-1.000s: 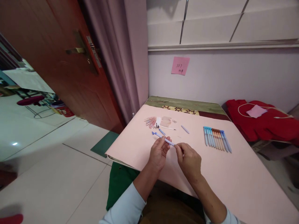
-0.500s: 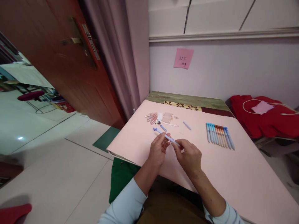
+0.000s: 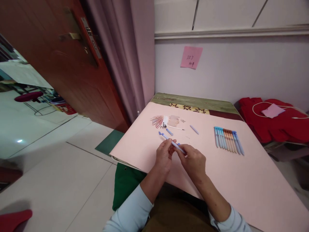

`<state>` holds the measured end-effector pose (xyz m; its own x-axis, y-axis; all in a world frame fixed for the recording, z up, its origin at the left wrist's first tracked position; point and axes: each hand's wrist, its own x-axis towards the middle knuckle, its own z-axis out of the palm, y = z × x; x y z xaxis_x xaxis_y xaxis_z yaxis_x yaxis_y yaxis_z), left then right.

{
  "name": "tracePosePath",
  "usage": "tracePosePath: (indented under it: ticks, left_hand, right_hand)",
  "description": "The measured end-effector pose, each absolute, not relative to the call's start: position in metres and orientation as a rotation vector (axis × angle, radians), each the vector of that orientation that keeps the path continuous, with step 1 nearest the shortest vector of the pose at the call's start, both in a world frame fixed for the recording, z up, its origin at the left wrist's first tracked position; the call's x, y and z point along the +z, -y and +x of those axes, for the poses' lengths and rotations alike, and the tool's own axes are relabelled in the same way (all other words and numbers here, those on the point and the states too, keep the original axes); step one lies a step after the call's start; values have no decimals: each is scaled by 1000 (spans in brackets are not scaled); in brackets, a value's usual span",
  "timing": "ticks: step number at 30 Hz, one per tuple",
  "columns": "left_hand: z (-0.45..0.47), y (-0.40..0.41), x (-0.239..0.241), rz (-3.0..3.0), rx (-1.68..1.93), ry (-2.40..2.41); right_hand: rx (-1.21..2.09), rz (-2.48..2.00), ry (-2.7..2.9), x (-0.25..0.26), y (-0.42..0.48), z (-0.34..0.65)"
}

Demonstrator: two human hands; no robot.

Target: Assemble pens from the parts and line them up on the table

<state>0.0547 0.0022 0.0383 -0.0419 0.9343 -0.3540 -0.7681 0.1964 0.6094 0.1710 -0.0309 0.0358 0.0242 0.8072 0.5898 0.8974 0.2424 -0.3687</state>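
A light-blue pen is held between both hands above the table's near side, its darker blue clip end pointing up and left. My left hand pinches the pen's middle. With thumb and fingers closed, my right hand grips its lower right end. Just beyond lie a short blue pen part, a lavender pen barrel and a thin refill with a dark tip. Small black pieces are heaped by the refill. The pen's tip is hidden by my right fingers.
Pinkish and clear tube-like pen parts lie at the far left of the pink-covered table. Several assembled pens form a row at the right. Red cloth sits beyond the right edge; a wooden door stands left.
Both hands stay on the pen, and my right hand has shifted slightly left, closer to my left hand. The whole view has moved a little.
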Motion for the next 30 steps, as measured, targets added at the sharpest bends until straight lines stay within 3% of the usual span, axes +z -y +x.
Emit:
tracePosePath:
  ticks: [3, 9, 19, 30]
  left_hand:
    - [55, -2, 37, 267, 1375, -818]
    - [55, -1, 30, 291, 1390, -829]
    - [53, 0, 28, 242, 1466, -888]
    - [19, -19, 36, 195, 1496, -935]
  right_hand:
    - [-103, -1606, 1806, 38, 31, 170]
    - [400, -1605, 1779, 43, 29, 171]
    - [-171, -1612, 1874, 23, 26, 163]
    - [-214, -1594, 1979, 28, 29, 172]
